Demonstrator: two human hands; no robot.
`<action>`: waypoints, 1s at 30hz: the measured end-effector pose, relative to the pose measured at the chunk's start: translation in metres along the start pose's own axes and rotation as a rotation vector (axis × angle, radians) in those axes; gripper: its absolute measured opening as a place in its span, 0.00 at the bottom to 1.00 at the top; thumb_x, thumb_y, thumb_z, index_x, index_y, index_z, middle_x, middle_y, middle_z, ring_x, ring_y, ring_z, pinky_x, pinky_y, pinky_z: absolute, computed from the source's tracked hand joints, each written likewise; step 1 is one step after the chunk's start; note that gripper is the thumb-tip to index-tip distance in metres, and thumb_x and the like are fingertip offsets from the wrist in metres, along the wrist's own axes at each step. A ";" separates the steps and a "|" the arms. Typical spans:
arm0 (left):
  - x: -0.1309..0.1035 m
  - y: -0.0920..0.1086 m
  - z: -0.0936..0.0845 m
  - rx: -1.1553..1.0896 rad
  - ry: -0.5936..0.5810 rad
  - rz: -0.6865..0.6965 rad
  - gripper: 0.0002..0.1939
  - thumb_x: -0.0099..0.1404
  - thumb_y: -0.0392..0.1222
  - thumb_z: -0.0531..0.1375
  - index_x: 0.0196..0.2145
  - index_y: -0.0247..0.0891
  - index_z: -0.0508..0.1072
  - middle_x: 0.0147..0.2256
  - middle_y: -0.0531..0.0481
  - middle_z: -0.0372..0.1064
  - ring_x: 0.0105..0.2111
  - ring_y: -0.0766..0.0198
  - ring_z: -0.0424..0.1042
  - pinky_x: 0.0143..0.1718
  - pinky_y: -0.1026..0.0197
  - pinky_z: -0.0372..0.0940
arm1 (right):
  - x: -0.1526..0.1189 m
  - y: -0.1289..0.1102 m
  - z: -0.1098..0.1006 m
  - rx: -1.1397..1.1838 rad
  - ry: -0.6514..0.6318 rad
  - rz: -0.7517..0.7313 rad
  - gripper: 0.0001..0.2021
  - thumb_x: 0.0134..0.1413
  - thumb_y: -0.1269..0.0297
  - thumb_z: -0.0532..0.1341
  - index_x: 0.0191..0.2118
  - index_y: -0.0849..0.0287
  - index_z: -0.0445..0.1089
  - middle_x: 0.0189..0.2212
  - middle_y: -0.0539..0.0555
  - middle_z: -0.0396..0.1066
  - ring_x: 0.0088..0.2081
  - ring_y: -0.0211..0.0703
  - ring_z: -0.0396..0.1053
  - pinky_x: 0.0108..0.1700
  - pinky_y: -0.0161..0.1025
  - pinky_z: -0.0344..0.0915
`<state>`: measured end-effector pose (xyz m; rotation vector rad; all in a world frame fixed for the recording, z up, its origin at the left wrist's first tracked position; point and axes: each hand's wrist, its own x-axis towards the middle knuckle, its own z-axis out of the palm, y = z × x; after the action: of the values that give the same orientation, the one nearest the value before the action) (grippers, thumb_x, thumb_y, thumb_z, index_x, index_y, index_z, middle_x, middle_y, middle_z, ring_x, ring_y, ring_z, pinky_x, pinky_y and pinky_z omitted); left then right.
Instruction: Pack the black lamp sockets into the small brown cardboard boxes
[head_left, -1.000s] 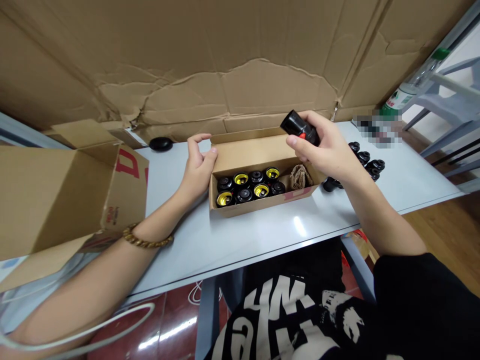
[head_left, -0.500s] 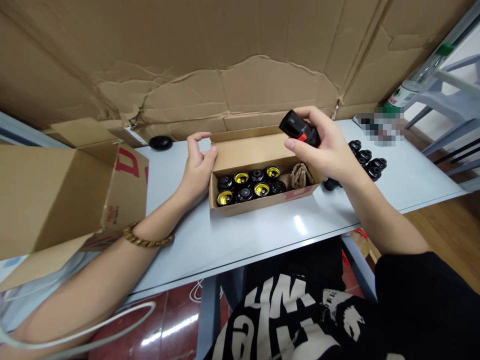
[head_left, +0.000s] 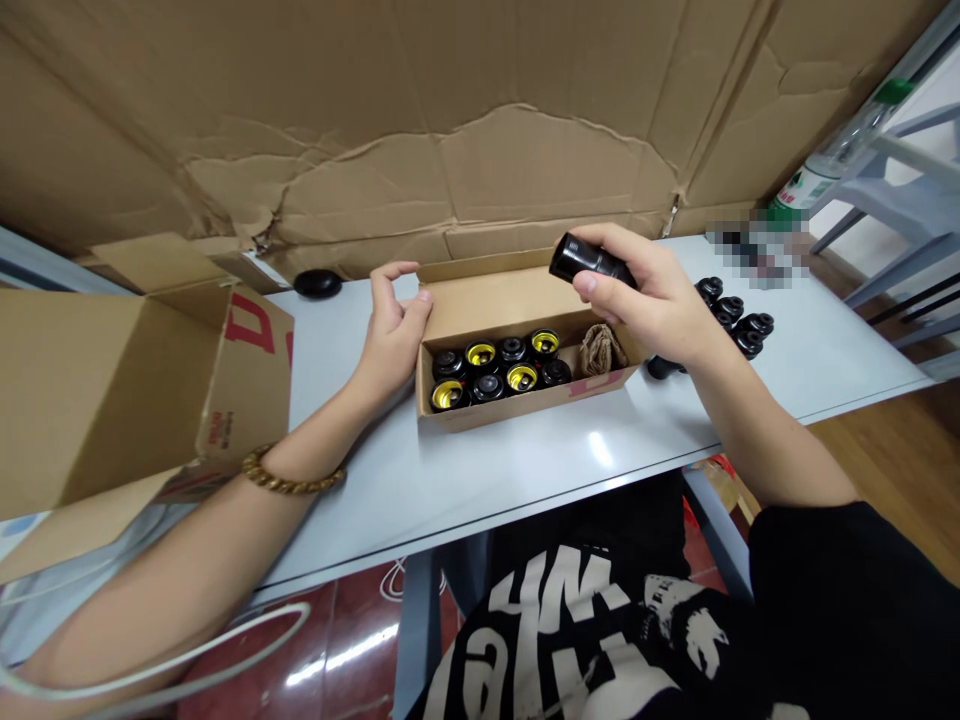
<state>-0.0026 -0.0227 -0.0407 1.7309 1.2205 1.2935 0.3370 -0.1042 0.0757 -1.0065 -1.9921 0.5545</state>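
My right hand [head_left: 637, 290] is closed around a black flashlight [head_left: 581, 262], held tilted above the right part of a small open cardboard box [head_left: 517, 407]. At the box's left end, my left hand [head_left: 394, 335] grips the edge by its raised flap. Inside the box, several black flashlights [head_left: 487, 387] stand upright in two rows. Some show yellow reflector ends, others dark ends. A crumpled piece of brown paper [head_left: 600, 350] fills the box's right end. Beyond my right wrist, more black flashlights [head_left: 731, 310] are grouped on the table; my arm hides some of them.
A larger open carton [head_left: 255, 370] stands at the left of the white table [head_left: 517, 475]. Behind is a tall cardboard wall [head_left: 547, 170], with a black oval object [head_left: 318, 283] at its foot. A green-capped bottle [head_left: 817, 175] and a grey chair [head_left: 907, 180] are at the right.
My right hand has turned the flashlight and lowered it slightly; its red switch no longer shows. My left hand stays on the box.
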 end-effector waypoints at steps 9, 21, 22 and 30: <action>-0.001 0.002 0.001 0.001 0.002 0.008 0.27 0.78 0.60 0.60 0.66 0.48 0.60 0.42 0.46 0.78 0.36 0.51 0.81 0.37 0.51 0.75 | -0.002 -0.003 -0.007 -0.209 -0.025 -0.030 0.32 0.73 0.37 0.65 0.69 0.55 0.73 0.61 0.62 0.81 0.58 0.60 0.80 0.62 0.56 0.77; -0.002 0.008 0.000 -0.010 -0.008 -0.016 0.27 0.78 0.60 0.62 0.66 0.48 0.60 0.42 0.46 0.79 0.35 0.52 0.81 0.36 0.52 0.76 | -0.004 -0.008 -0.011 -0.271 -0.090 -0.007 0.29 0.75 0.46 0.62 0.72 0.56 0.72 0.60 0.61 0.82 0.54 0.57 0.80 0.58 0.54 0.77; -0.003 0.008 0.000 -0.014 -0.008 -0.019 0.28 0.78 0.61 0.62 0.66 0.48 0.60 0.42 0.46 0.79 0.34 0.53 0.81 0.35 0.52 0.76 | -0.003 -0.007 -0.012 -0.262 -0.097 -0.016 0.29 0.76 0.44 0.61 0.72 0.56 0.72 0.61 0.61 0.82 0.54 0.57 0.80 0.58 0.54 0.77; -0.002 0.006 0.001 -0.035 0.003 0.007 0.27 0.78 0.62 0.62 0.65 0.48 0.61 0.40 0.48 0.79 0.32 0.55 0.80 0.32 0.55 0.75 | -0.002 -0.001 -0.018 -0.168 -0.111 -0.070 0.28 0.79 0.40 0.59 0.68 0.56 0.74 0.57 0.59 0.82 0.56 0.57 0.79 0.61 0.55 0.76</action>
<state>0.0000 -0.0265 -0.0362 1.7110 1.1878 1.3146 0.3514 -0.1062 0.0858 -1.0211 -2.1929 0.4176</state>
